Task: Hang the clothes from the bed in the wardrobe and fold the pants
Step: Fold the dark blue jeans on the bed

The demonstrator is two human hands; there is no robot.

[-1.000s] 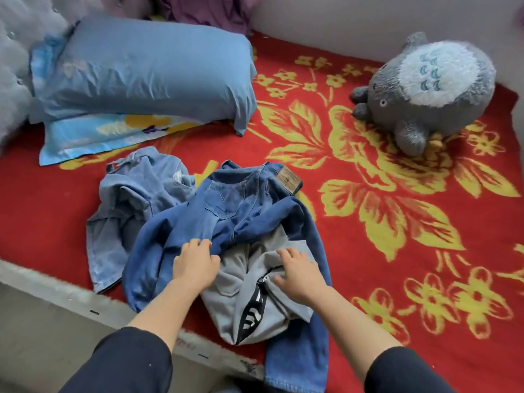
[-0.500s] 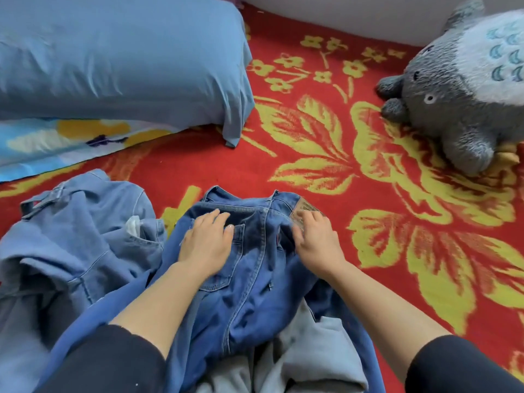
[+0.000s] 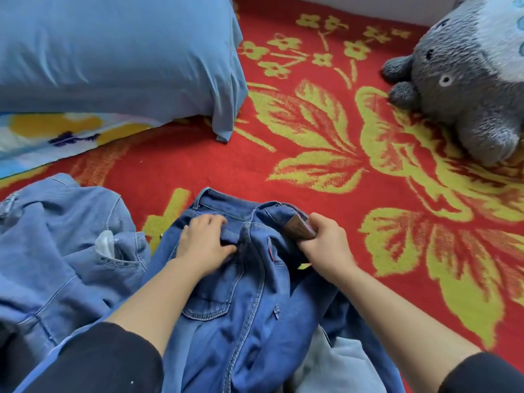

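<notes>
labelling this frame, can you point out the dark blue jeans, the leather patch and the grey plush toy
dark blue jeans (image 3: pixel 255 296), head view, seat beside the back pocket
leather patch (image 3: pixel 297 230), head view, its brown face
grey plush toy (image 3: pixel 467 106), head view, furry grey body

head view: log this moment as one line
left hand grips dark blue jeans waistband | right hand grips waistband at leather patch | jeans on bed, unfolded
</notes>
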